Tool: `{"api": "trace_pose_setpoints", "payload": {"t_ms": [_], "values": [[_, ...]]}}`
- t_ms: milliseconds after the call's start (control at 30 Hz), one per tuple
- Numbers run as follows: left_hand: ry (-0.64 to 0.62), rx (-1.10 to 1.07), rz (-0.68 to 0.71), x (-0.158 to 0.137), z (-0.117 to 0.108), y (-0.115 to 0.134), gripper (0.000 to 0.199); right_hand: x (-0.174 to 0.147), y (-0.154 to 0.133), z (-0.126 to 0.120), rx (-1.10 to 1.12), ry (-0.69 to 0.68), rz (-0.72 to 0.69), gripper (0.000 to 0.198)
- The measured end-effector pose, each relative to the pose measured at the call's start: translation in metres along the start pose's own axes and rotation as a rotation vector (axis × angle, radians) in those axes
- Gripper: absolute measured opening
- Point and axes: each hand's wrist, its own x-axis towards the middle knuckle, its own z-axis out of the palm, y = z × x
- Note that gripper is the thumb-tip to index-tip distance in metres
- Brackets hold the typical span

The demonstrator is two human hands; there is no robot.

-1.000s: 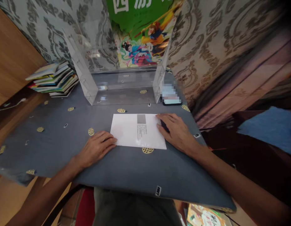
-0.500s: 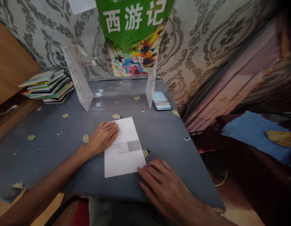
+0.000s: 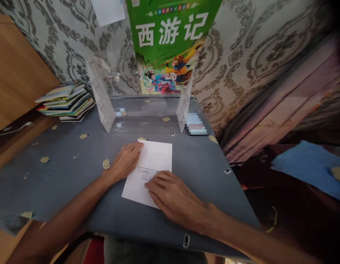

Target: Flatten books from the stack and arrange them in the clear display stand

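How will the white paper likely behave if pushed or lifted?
The paper looks thin, so probably light, and may sag if lifted by one corner. Lying flat, it seems unlikely to roll. It may slide on the table if pushed, but the left hand and right hand on it may resist.

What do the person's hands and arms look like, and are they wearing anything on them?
The left hand and right hand are ordinary five-fingered hands without gloves. I can't see any rings, watch or bracelet. The left forearm and right forearm are bare too, with no sleeves showing in the picture.
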Motion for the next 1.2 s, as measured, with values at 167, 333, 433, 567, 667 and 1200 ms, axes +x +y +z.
{"api": "trace_pose_setpoints", "payload": {"t_ms": [167, 333, 433, 567, 667, 1200], "values": [[0.027, -0.185, -0.122, 0.001, -0.003, -0.015, 0.042, 0.038, 0.017, 0.012, -0.012, -0.101, -0.196, 0.032], [0.027, -0.253, -0.127, 0.0, 0.002, -0.024, 0.045, 0.059, 0.035, 0.022, -0.038, -0.114, -0.169, 0.036], [0.029, -0.274, -0.131, -0.001, 0.003, -0.026, 0.047, 0.067, 0.049, 0.024, -0.055, -0.082, -0.107, 0.033], [0.032, -0.304, -0.116, -0.001, 0.003, -0.027, 0.048, 0.075, 0.062, 0.022, -0.077, -0.044, -0.051, 0.032], [0.031, -0.291, -0.119, 0.0, 0.003, -0.027, 0.046, 0.078, 0.066, 0.021, -0.079, -0.03, -0.025, 0.032], [-0.062, -0.17, -0.2, 0.0, -0.003, -0.017, 0.045, 0.004, 0.105, 0.005, -0.143, 0.086, 0.271, 0.039]]}}
